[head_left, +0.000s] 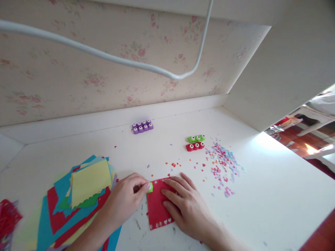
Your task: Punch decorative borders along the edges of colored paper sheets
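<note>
A red sheet of paper [156, 209] lies on the white table, with small heart and flower cut-outs along its top and bottom edges. My left hand [132, 190] pinches a small green craft punch [150, 187] at the sheet's upper left corner. Across the right part of the sheet, my right hand [183, 202] lies flat with fingers spread, covering its right edge.
Coloured papers [90, 181] are stacked at the left, beside red punched scraps [9, 218]. Purple punches [142, 127] stand near the wall. Green punches [196, 138] and red punches [195, 146] sit at the right, near scattered confetti [222, 158]. A white cable [104, 54] hangs above.
</note>
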`<state>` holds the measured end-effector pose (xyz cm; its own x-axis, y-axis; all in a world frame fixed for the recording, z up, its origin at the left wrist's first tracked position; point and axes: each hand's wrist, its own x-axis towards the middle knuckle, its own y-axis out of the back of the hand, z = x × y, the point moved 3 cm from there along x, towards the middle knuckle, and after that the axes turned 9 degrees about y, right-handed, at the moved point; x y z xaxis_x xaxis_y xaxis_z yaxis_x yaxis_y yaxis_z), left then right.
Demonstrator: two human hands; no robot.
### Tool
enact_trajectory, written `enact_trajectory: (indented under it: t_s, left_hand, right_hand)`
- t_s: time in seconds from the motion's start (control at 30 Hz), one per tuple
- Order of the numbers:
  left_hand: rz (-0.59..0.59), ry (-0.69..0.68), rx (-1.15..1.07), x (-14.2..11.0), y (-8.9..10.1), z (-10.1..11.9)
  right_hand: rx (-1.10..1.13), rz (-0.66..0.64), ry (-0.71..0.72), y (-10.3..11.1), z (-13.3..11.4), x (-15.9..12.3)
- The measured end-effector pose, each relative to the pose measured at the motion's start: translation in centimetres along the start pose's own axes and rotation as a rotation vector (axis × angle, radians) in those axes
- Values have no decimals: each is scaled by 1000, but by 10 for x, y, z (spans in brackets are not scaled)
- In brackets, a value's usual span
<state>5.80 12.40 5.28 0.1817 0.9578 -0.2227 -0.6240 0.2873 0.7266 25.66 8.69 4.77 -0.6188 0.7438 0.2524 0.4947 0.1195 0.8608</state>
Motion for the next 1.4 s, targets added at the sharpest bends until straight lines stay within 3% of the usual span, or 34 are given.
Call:
enact_trajectory:
  t_s: [0.13,0.37,0.53,0.73,0.9,1.07,1.23,1.4]
  left_hand:
    - [-40,115,62,9,-5,-1]
    - [-143,180,51,16,-16,2]
    - [-197,218,18,12,-12,-4]
    - [-145,185,23,3,5,-10]
    - [9,47,170,-6,24,-11]
    - [81,-17,298,-14,22,-14]
    - [109,-104,252,11,21,-10]
    - [103,-143,152,66,15,27]
  right_hand:
    - [3,6,1,0,-1,-1]
    - [9,47,11,-1,-3,-4]
    - [7,64,33,0,-4,-6]
    - [12,84,40,-1,-3,-9]
    - [23,99,44,-1,-2,-10]
    - [27,108,38,0,-2,-11]
    - [31,120,36,1,-3,-10]
    - [86,186,34,5,0,-9]
